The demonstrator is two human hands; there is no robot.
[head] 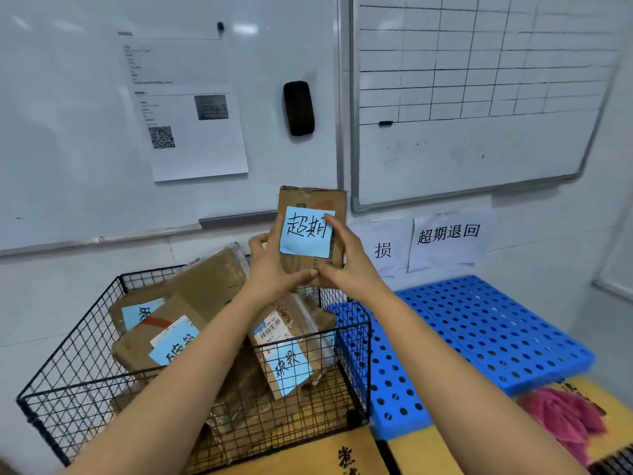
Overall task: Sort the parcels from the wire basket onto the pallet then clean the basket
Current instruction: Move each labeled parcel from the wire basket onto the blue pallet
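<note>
I hold a small brown cardboard parcel (318,204) upright above the black wire basket (68,365); a blue sticky note with handwriting covers its front. My left hand (270,269) grips its left side and lower edge. My right hand (346,258) grips the right side, fingers reaching onto the note. Several more brown parcels (212,286) with blue notes lie piled in the basket. The blue perforated plastic pallet (479,330) lies on the floor to the right of the basket, bare.
Two whiteboards (479,97) hang on the wall ahead, with a pinned sheet and a black eraser (298,108). Paper signs (448,238) are taped on the wall above the pallet. A pink cloth (565,416) lies on yellow cartons at lower right.
</note>
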